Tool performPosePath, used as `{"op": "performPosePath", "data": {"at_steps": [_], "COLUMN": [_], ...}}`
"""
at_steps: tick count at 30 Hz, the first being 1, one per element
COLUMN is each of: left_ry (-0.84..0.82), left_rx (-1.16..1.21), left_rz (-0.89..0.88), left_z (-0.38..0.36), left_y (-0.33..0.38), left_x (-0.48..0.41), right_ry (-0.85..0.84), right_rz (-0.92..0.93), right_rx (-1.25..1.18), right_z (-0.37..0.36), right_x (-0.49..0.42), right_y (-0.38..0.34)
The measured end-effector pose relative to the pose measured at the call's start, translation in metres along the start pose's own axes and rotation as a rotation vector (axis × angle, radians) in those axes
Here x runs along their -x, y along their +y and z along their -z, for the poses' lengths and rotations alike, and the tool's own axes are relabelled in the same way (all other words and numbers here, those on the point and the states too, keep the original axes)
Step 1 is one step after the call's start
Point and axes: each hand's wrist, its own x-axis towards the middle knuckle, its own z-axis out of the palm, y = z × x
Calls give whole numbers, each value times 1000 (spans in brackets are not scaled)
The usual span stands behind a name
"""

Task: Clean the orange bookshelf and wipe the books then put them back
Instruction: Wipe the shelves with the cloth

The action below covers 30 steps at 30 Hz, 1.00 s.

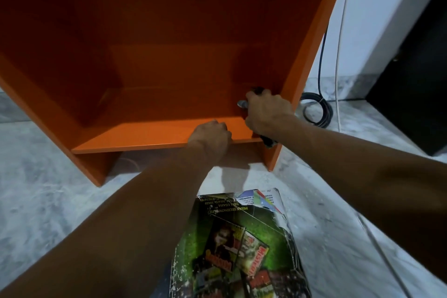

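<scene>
A: At the right front corner of the orange bookshelf (150, 135), lowest board, the right hand (267, 113) is closing around a dark cloth (268, 141); a grey bit is poking out by the knuckles. The left hand (211, 139) is curled over the board's front edge, bracing, holding nothing I can see.

B: The books?

A: A stack of books (242, 244) is lying on the floor (48, 201) just in front of the shelf, between the forearms, green cover up, torn at its top corner.

B: Risks?

A: A knee or elbow is likely scuffing that cover further. Leaning on the edge may be tipping the shelf forward. The black cable (320, 109) is coiling near the right side panel, easy to snag.

B: Unclear?

A: The shelf's top is being cut off, its back is sitting in shadow, and the cloth is mostly hiding under the hand.
</scene>
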Motion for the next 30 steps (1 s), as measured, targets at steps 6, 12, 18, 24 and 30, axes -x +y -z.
{"op": "performPosePath", "data": {"at_steps": [6,12,18,24,30], "left_ry": [33,45,-69,-57,111], "left_rx": [-69,-61,249,970,1378], "left_rz": [-26,-45,-86,-168,15], "left_z": [-5,-12,-13,7,13], "left_y": [-2,-9,-26,-39,-69], "left_x": [-1,-3,-10,2,18], "right_ry": [-110,-253,-516,-410,-439], "right_rz": [69,100,28,-105,-61], "right_rx": [193,296,-3,-524,-766], "right_z": [-20,-6,14,55,49], "right_x": [-2,21,39,22,7], "right_y": [1,-4,23,21,-8]}}
